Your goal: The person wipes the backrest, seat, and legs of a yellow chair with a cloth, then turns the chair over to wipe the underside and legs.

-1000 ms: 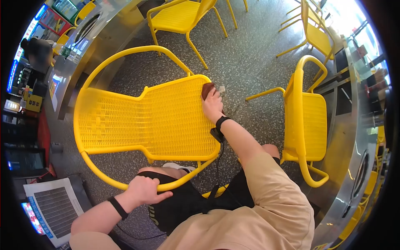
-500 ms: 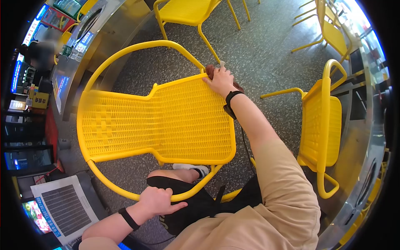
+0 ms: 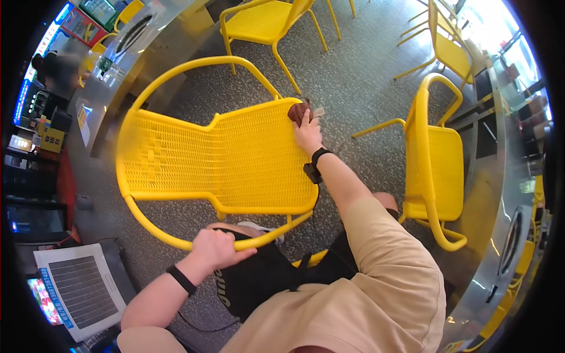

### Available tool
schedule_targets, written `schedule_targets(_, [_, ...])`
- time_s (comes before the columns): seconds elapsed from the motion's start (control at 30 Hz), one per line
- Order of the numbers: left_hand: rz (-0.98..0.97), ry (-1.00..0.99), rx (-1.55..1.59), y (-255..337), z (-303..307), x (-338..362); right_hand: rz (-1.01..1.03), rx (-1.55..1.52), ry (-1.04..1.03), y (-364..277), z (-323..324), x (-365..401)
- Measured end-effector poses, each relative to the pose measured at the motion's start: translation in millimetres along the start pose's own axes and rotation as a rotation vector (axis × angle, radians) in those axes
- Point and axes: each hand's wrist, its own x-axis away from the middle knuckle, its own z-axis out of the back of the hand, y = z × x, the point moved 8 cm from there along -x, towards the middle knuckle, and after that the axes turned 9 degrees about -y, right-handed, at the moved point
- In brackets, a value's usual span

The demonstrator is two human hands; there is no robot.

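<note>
A yellow woven armchair (image 3: 253, 159) fills the middle of the view, its backrest toward the left and its seat toward the right. My left hand (image 3: 215, 248) is wrapped round the near armrest tube, thumb lying along it. At the far front corner of the seat, my right hand (image 3: 308, 136) presses a crumpled reddish-brown cloth (image 3: 298, 113) against the woven surface and rim. A small white tag (image 3: 318, 112) sticks out from the cloth. Both wrists wear black bands, and the right one carries a small dark block.
Another yellow chair (image 3: 434, 170) stands to the right, and one more (image 3: 259, 23) beyond the far armrest. Metal counters curve along both sides. A white grille panel (image 3: 82, 291) is at lower left. Further left, a blurred person (image 3: 62, 70) is near the counter.
My right hand has brought the cloth from the seat's outer front edge onto its top corner. My left hand keeps its hold on the armrest. The whole view has shifted slightly.
</note>
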Motion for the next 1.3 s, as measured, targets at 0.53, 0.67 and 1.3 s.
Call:
schedule_targets(0.53, [0.028,0.148,-0.097,6.0,-1.5,13.1,-0.187,-0.023,0.241,62.6,-82.3,212.5])
schedule_targets(0.67, [0.028,0.157,-0.078,3.9,-2.4,17.2,-0.157,-0.146,0.209,68.7,-105.1,238.9])
schedule_targets(1.3, [-0.051,0.196,-0.027,2.6,-2.4,31.8,-0.820,-0.703,-0.036,38.0,-151.3,239.5])
